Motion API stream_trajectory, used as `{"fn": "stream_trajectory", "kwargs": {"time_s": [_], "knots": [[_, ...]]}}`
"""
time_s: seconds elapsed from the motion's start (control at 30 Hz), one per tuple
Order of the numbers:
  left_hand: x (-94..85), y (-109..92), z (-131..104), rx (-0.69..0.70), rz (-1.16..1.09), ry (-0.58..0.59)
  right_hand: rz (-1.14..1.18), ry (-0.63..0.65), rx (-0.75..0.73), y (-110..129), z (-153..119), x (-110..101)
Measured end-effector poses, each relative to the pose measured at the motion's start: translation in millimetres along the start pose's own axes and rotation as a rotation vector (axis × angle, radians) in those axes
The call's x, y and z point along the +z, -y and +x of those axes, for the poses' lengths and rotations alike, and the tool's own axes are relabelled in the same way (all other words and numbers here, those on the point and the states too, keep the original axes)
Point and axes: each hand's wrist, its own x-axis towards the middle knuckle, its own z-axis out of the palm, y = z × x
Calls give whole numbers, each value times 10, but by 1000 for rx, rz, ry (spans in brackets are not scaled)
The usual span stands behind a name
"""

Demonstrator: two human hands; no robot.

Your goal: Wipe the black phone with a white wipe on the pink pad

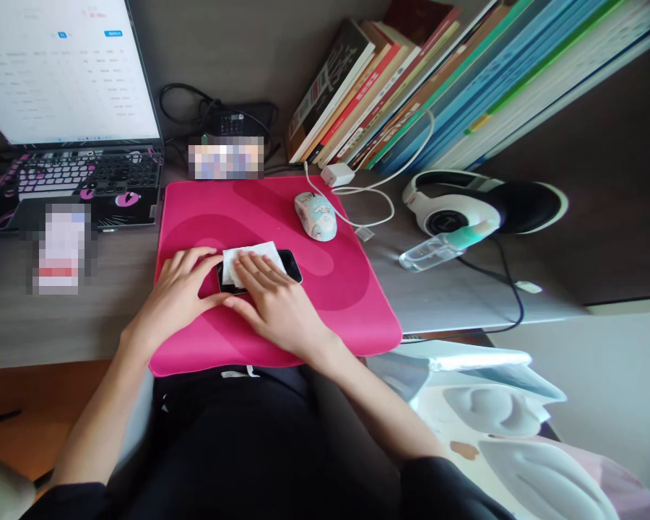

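Note:
A black phone (291, 266) lies flat on the pink desk mat (232, 209), partly covered by a folded white tissue (271, 253). My right hand (274, 300) rests flat on the tissue, its fingers stretched out and pressing it against the phone's screen. At the phone's left end is my left hand (181, 289), thumb and fingers spread apart, with the fingertips touching or very near the phone's edge. The lower part of the phone is mostly hidden under my right hand.
A patterned mouse (315, 216) sits behind the phone. At the left is an open laptop (87, 184). Leaning books (352, 94), a white charger (337, 174) with cable, headphones (438, 209) and a clear spray bottle (430, 253) stand or lie behind and right.

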Motion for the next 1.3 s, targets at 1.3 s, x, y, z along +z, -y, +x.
{"fn": "stream_trajectory", "kwargs": {"time_s": [1.3], "knots": [[-51,-33,3,-4,20,16,-202,82,-7,-619,-565,-895]]}}
